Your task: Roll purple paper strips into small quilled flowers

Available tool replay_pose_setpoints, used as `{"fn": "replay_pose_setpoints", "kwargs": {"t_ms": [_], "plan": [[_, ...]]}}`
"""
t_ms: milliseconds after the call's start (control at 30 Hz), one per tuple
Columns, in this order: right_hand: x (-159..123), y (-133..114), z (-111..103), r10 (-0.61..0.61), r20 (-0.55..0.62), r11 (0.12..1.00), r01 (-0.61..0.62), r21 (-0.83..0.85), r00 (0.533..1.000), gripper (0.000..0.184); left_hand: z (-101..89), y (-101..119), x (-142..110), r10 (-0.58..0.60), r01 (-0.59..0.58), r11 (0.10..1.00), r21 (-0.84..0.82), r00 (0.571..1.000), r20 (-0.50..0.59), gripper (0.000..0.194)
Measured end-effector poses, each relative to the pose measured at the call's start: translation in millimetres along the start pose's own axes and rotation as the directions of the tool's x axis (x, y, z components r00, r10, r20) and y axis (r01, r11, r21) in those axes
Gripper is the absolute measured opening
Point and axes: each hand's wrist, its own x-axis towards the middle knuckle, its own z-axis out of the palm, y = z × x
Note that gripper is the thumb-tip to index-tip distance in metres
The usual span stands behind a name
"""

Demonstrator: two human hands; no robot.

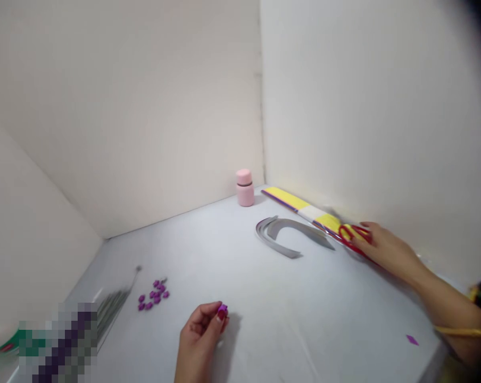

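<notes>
On pale tabletop | left hand: purple piece | right hand: scissors (red loops)

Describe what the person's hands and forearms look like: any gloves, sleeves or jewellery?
Neither hand wears gloves. The left hand has dark red polish on its fingernails. The right hand is also bare, and the right forearm has no sleeve over it in view. A thin gold bangle circles the right forearm near the edge of the view.
</notes>
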Motion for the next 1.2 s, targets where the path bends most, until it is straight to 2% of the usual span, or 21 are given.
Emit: {"fn": "replay_pose_setpoints", "kwargs": {"t_ms": [67,133,200,233,267,333,367,433,467,500,600,633,767,933,1200], "plan": [[-2,-5,-2,-0.012,0.058,0.99,0.004,0.142,0.998,0.046,0.9,0,1,-0.014,0.014,0.999,-0.038,1.0,-0.005,0.024],[-8,-23,-3,-0.078,0.129,0.953,0.035,0.302,0.989,0.041,1.5,0,2,-0.022,0.021,0.997,-0.076,1.0,-0.005,0.023],[-20,-56,-3,-0.156,0.228,0.772,-0.025,0.635,0.961,0.036,1.6,0,3,-0.028,0.026,0.995,-0.096,1.0,-0.01,0.023],[-27,-76,-2,-0.271,0.32,0.702,-0.041,0.711,0.908,0.035,1.5,0,3,-0.031,0.03,0.994,-0.101,0.999,-0.014,0.023],[-36,-98,0,-0.35,0.356,0.655,-0.045,0.754,0.867,0.036,1.2,0,4,-0.036,0.035,0.994,-0.107,0.999,-0.016,0.024],[-56,-139,6,-0.532,0.372,0.56,-0.014,0.828,0.76,0.045,0.1,-1,6,-0.047,0.044,0.992,-0.121,0.999,-0.021,0.025],[-66,-157,10,-0.623,0.365,0.527,0.026,0.85,0.692,0.046,-0.7,-1,7,-0.052,0.048,0.99,-0.131,0.998,-0.024,0.026],[-86,-184,20,-0.749,0.353,0.514,0.155,0.844,0.561,0.04,-2.5,-1,9,-0.054,0.048,0.985,-0.167,0.998,-0.03,0.03],[-95,-192,25,-0.786,0.338,0.514,0.245,0.822,0.517,0.036,-3.4,-1,10,-0.054,0.047,0.98,-0.194,0.998,-0.031,0.034],[-102,-197,29,-0.802,0.336,0.523,0.31,0.794,0.495,0.029,-4.2,-1,10,-0.053,0.044,0.974,-0.224,0.998,-0.032,0.036],[-114,-197,39,-0.772,0.426,0.618,0.402,0.675,0.471,0.01,-6.0,-2,13,-0.073,0.062,0.959,-0.277,0.997,-0.027,0.037],[-116,-195,40,-0.769,0.428,0.627,0.434,0.647,0.474,0.012,-6.4,-4,14,-0.08,0.068,0.959,-0.276,0.996,-0.03,0.036],[-114,-186,41,-0.786,0.407,0.615,0.525,0.589,0.465,0.039,-6.4,-9,16,-0.077,0.051,0.967,-0.251,0.993,-0.093,0.034],[-115,-186,43,-0.79,0.443,0.612,0.518,0.597,0.424,0.041,-2.7,-8,16,-0.08,0.052,0.966,-0.253,0.992,-0.101,0.033],[-117,-187,44,-0.793,0.463,0.61,0.5,0.615,0.396,0.036,0.8,-4,13,-0.058,0.044,0.977,-0.207,0.996,-0.062,0.038]]}}
